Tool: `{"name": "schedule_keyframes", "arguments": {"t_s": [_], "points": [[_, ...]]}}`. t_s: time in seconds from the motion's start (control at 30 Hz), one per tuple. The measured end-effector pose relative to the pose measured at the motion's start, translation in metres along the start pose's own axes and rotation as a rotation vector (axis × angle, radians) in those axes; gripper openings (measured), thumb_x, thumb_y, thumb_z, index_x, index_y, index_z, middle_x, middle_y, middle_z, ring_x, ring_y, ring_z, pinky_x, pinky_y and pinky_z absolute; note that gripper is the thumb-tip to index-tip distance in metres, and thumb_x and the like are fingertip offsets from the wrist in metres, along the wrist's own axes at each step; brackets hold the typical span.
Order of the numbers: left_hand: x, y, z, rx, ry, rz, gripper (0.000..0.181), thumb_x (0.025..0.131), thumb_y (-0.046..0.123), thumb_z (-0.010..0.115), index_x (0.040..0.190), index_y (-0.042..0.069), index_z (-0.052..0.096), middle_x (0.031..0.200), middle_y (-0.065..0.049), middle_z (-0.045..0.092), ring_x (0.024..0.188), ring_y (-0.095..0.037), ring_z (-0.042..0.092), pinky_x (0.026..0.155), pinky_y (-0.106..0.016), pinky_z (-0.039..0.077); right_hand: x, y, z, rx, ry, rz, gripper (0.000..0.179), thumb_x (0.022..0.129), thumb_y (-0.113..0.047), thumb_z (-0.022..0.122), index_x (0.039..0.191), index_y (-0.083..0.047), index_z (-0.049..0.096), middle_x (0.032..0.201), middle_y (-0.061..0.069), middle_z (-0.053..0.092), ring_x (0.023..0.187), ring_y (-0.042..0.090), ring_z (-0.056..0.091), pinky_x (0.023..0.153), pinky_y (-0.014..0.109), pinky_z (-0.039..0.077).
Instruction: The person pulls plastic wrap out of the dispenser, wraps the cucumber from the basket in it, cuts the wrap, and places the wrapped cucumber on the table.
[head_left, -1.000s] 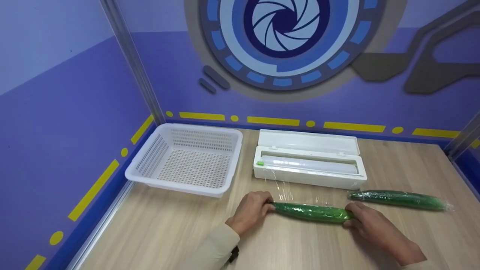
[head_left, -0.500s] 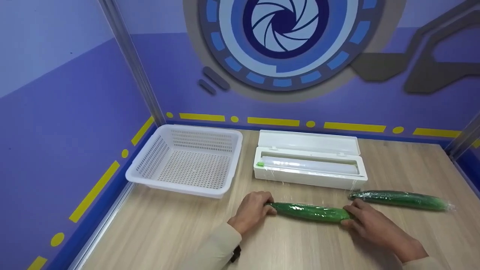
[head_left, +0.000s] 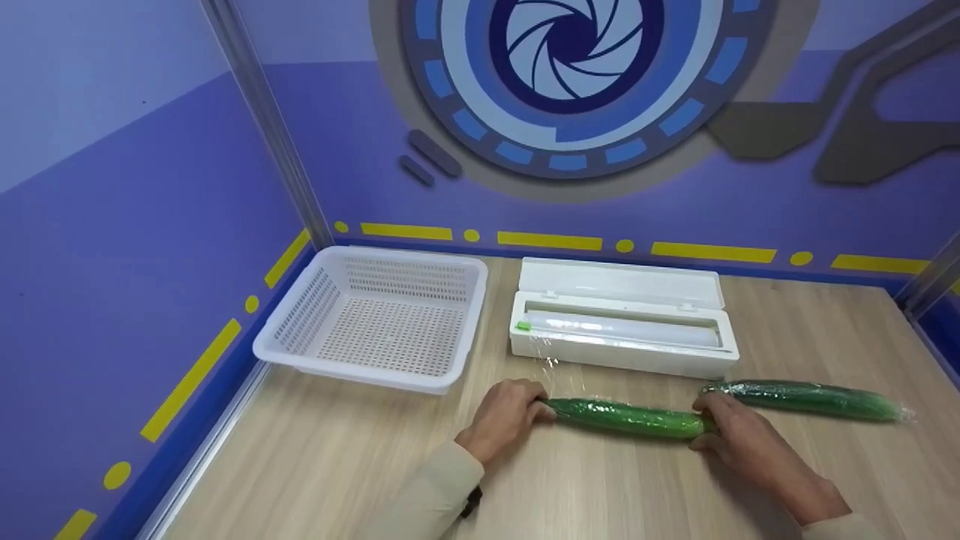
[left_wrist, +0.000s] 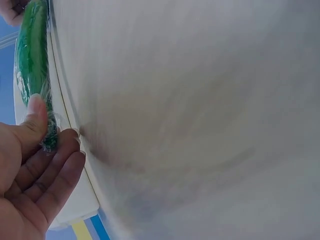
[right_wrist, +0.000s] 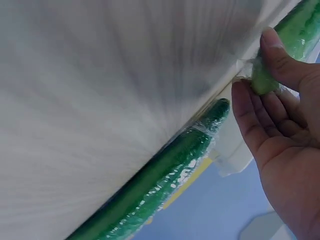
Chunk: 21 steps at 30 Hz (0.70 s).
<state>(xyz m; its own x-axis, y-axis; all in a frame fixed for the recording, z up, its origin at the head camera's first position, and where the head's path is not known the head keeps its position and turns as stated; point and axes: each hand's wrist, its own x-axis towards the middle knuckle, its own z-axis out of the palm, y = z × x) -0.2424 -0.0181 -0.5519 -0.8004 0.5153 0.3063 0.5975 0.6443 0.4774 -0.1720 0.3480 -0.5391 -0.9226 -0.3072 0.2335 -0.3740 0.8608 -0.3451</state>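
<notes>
A green cucumber in glossy cling film lies crosswise on the table between the two hands. The left hand pinches its darker, narrow end; in the left wrist view the thumb presses the film-covered tip against the fingers. At the paler end, the right hand pinches with thumb and fingers, and loose film shows by the thumb in the right wrist view. A second wrapped cucumber lies just beyond the right hand, untwisted film sticking out at its far right tip.
Behind the hands stands a white cling film dispenser, lid up, with a film roll inside and a green slider. Clear film glints at its front left. A white perforated basket sits at the back left. Purple walls bound the table.
Both hands keep hold of the cucumber's ends. The cucumber and the right hand have shifted slightly to the right and away. Film glints between dispenser and cucumber have changed shape.
</notes>
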Motion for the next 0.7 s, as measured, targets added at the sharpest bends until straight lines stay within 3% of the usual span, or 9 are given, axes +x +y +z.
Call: {"name": "schedule_keyframes", "arguments": {"t_s": [0.13, 0.27, 0.5, 0.7], "points": [[-0.0002, -0.0006, -0.0001, 0.030, 0.018, -0.010, 0.020, 0.091, 0.032, 0.081, 0.091, 0.012, 0.081, 0.086, 0.008, 0.064, 0.080, -0.005, 0.059, 0.073, -0.021, 0.050, -0.0002, 0.0010, 0.0014, 0.034, 0.015, 0.009, 0.040, 0.078, -0.005, 0.093, 0.105, -0.012, 0.064, 0.094, -0.008, 0.060, 0.086, 0.009, 0.057, 0.072, 0.036, 0.054], [0.0011, -0.0014, 0.0011, 0.027, 0.042, -0.022, 0.021, 0.088, 0.032, 0.083, 0.093, 0.011, 0.085, 0.088, 0.008, 0.057, 0.080, -0.005, 0.054, 0.073, -0.020, 0.049, 0.0009, 0.0035, 0.0041, 0.033, 0.051, -0.047, 0.033, 0.079, -0.007, 0.092, 0.101, -0.012, 0.068, 0.095, -0.011, 0.059, 0.084, 0.005, 0.055, 0.071, 0.034, 0.053], [0.0027, -0.0012, -0.0007, 0.055, 0.041, 0.023, 0.020, 0.082, 0.027, 0.086, 0.094, 0.012, 0.083, 0.080, 0.005, 0.065, 0.072, -0.002, 0.055, 0.066, -0.017, 0.048, 0.0006, 0.0078, 0.0062, 0.017, 0.111, -0.144, 0.030, 0.081, -0.007, 0.090, 0.104, -0.008, 0.070, 0.095, -0.011, 0.060, 0.082, 0.003, 0.055, 0.068, 0.034, 0.053], [0.0031, -0.0015, -0.0008, 0.041, 0.036, 0.025, 0.014, 0.084, 0.024, 0.086, 0.088, 0.012, 0.079, 0.083, 0.005, 0.074, 0.077, -0.006, 0.066, 0.070, -0.021, 0.053, 0.0011, 0.0078, 0.0065, -0.025, 0.101, -0.141, 0.029, 0.084, -0.007, 0.088, 0.107, -0.006, 0.071, 0.094, -0.011, 0.059, 0.082, 0.004, 0.056, 0.070, 0.036, 0.055]]}}
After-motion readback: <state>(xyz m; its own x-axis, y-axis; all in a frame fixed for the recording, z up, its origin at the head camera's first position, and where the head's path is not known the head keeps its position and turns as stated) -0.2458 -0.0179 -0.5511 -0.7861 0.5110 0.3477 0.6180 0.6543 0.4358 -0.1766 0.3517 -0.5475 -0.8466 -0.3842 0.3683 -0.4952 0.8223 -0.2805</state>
